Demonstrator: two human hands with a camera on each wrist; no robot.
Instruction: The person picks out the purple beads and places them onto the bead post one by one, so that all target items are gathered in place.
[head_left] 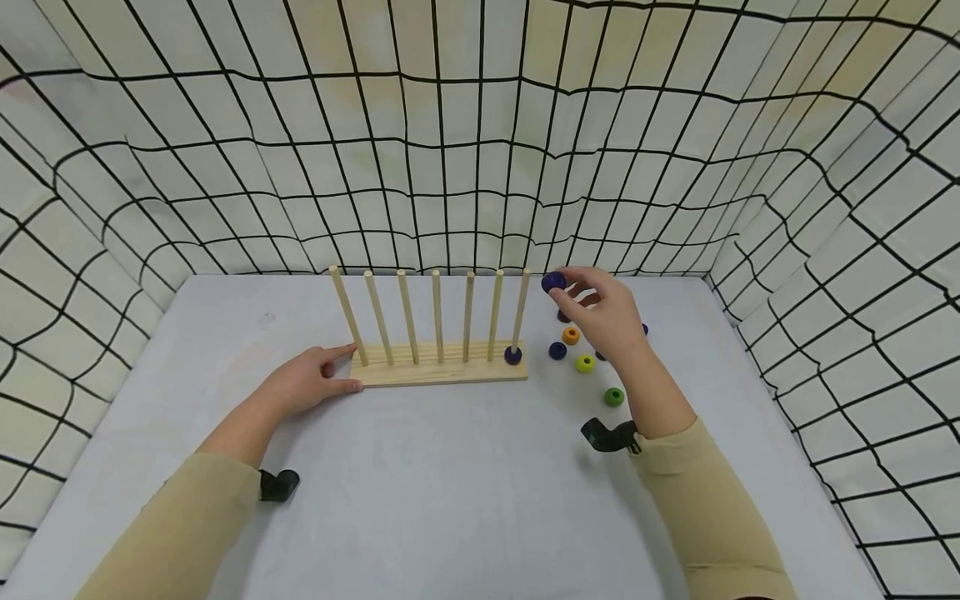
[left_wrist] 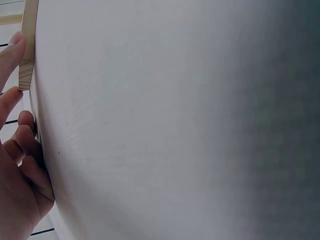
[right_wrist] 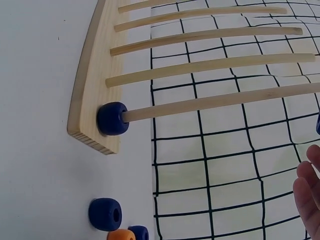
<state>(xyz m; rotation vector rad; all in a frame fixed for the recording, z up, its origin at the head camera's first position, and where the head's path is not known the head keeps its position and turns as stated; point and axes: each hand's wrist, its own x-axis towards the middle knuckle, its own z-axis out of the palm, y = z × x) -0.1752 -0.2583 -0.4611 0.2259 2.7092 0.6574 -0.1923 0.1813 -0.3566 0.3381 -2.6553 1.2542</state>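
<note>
A wooden peg stand (head_left: 442,373) with a row of several upright pegs rests on the white table. My left hand (head_left: 303,381) holds its left end between thumb and index finger; the other fingers curl beneath. One dark blue bead (head_left: 513,356) sits at the bottom of the rightmost peg (right_wrist: 220,102). Thumb and fingertips of my right hand (head_left: 609,315) pinch another dark blue bead (head_left: 553,282), just right of that peg's top and apart from it. In the right wrist view, only a sliver of this held bead (right_wrist: 318,124) shows at the edge.
Loose beads lie right of the stand: orange (head_left: 572,335), blue (head_left: 557,351), yellow (head_left: 585,363), green (head_left: 614,397) and other dark ones, partly hidden by the right hand. Black netting (head_left: 442,150) over white walls surrounds the table's back and sides.
</note>
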